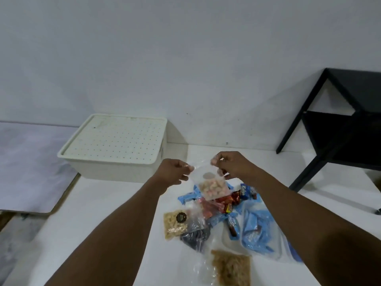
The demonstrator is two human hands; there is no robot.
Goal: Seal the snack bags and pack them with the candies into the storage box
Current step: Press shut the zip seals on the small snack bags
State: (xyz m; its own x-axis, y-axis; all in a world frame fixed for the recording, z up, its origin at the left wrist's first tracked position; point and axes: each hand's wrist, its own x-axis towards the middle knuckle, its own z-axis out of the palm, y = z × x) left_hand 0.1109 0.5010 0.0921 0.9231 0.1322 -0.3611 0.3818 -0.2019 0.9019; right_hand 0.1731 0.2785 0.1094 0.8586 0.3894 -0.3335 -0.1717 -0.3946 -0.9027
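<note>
Two hands pinch one clear snack bag by its top corners: left hand at the left corner, right hand at the right, fingertips closed on the plastic. Bag hangs above the candies, pale nuts in its lower half. Blue wrapper reads "Kal", rest hidden. Storage box, lid on, sits at the table's far left edge.
</note>
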